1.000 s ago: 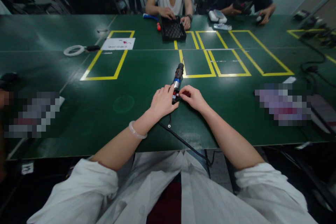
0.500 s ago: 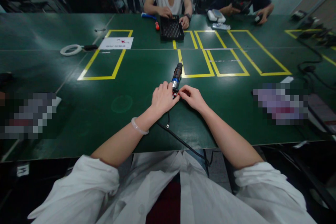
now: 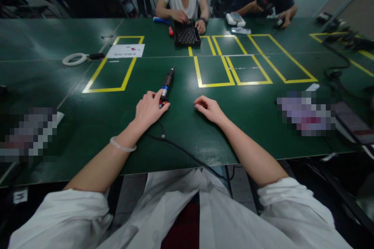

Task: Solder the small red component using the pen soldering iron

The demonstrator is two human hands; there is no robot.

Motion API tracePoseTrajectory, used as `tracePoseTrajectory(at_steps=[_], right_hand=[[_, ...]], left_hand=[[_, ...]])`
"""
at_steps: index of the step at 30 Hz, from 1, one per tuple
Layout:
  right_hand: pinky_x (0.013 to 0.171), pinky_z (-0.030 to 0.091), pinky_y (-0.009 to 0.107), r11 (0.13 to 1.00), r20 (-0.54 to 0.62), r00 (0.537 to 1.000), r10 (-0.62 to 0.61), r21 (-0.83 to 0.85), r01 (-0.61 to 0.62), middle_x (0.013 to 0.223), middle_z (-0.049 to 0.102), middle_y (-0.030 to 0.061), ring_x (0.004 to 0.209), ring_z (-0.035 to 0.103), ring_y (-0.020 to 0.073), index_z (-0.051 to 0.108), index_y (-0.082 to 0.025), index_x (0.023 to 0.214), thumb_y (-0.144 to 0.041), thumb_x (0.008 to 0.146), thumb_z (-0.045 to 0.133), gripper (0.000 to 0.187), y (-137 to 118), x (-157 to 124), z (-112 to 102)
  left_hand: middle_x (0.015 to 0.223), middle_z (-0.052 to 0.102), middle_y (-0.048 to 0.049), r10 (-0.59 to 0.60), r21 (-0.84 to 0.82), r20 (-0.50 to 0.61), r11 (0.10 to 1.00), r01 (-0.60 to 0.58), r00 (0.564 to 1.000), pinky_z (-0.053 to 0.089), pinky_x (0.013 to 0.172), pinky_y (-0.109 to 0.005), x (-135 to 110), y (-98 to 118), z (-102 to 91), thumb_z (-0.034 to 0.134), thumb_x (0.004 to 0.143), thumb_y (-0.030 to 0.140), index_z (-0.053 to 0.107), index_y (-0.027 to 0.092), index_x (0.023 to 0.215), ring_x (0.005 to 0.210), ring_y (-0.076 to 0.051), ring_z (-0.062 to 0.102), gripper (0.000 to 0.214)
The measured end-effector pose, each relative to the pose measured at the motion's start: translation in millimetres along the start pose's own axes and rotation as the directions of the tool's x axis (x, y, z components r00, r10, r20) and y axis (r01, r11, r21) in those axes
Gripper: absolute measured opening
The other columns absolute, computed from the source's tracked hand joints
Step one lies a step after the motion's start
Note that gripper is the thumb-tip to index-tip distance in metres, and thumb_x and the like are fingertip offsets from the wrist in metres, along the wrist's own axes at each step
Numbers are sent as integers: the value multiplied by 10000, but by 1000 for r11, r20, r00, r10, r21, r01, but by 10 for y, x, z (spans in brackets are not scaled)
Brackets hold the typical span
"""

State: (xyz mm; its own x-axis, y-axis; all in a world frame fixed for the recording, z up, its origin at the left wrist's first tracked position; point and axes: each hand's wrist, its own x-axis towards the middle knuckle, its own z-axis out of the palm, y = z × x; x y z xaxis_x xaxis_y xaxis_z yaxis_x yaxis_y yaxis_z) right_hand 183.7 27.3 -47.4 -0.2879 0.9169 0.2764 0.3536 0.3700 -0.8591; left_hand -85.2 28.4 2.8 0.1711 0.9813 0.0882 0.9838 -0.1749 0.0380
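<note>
On the green table, my left hand (image 3: 149, 108) is wrapped over the rear part of a slim corded electric screwdriver (image 3: 167, 84). The tool lies slanted, its thin dark tip pointing away from me, with a blue and silver band at the middle. Small red and white parts show at its rear beside my thumb, partly covered by the hand. A black cable (image 3: 187, 150) with a small ring-ended lead runs from under my hand over the table's front edge. My right hand (image 3: 210, 109) is apart from the tool, thumb and fingertips curled close together; anything between them is too small to make out.
Yellow tape rectangles mark the green table (image 3: 181, 74). Across it a person handles a black tray (image 3: 187, 38) near a blue-and-red tool. Another person holds dark objects at the right. A white paper (image 3: 126, 50) and a cable coil (image 3: 74, 59) lie left; blurred items sit at both sides.
My left hand and the screwdriver have moved left. The right hand has come away from the tool's rear, leaving a wide gap between the hands. The view has shifted slightly.
</note>
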Motion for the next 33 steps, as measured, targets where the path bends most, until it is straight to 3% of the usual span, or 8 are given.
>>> tracePoseTrajectory(at_steps=[8,16,19,23,29,33], right_hand=[[654,399,261,999,9,1000,-11,-50,12,739,645,7,631,507,127,657,-165,891,-302,869,577,160,-44,-4,0],[670,408,267,997,35,999,8,-75,-5,792,685,25,666,549,141,663,-167,910,-301,887,564,168,-55,-16,-5],[676,410,267,997,50,999,6,-75,-3,793,680,26,674,554,143,663,-164,909,-299,887,563,169,-56,-19,-6],[676,402,264,996,57,998,-5,-92,10,772,664,18,667,536,139,666,-164,907,-302,887,566,171,-55,-19,-7],[683,403,266,996,69,998,-2,-92,9,784,670,26,672,536,140,664,-158,911,-300,887,559,179,-72,-19,-13],[678,401,262,995,65,998,1,-95,5,767,661,20,665,529,137,662,-162,899,-306,884,561,176,-78,-16,-9]], left_hand=[[1346,510,-238,-189,103,-12,976,189,982,342,1034,-524,-1,-1036,-53,365,949,636,387,174,1535,1192,-404,498,746],[1417,467,-253,-353,126,57,930,344,934,205,1095,-598,174,-1756,-117,384,922,685,429,136,1478,1281,-410,429,783],[1414,447,-251,-372,110,-11,922,371,928,240,1084,-573,171,-1832,-125,448,921,617,444,95,1444,1277,-413,422,739],[1347,465,-250,-371,94,-147,917,387,917,392,950,-448,100,-1748,-134,517,917,484,484,31,1330,1179,-377,483,614],[1274,517,-230,-355,282,-98,886,368,930,401,765,-323,110,-1677,-173,510,915,463,527,37,1282,1026,-311,547,563],[1229,553,-219,-425,258,-72,866,428,902,395,718,-330,167,-1735,-253,404,957,444,566,54,1279,935,-292,574,531]])
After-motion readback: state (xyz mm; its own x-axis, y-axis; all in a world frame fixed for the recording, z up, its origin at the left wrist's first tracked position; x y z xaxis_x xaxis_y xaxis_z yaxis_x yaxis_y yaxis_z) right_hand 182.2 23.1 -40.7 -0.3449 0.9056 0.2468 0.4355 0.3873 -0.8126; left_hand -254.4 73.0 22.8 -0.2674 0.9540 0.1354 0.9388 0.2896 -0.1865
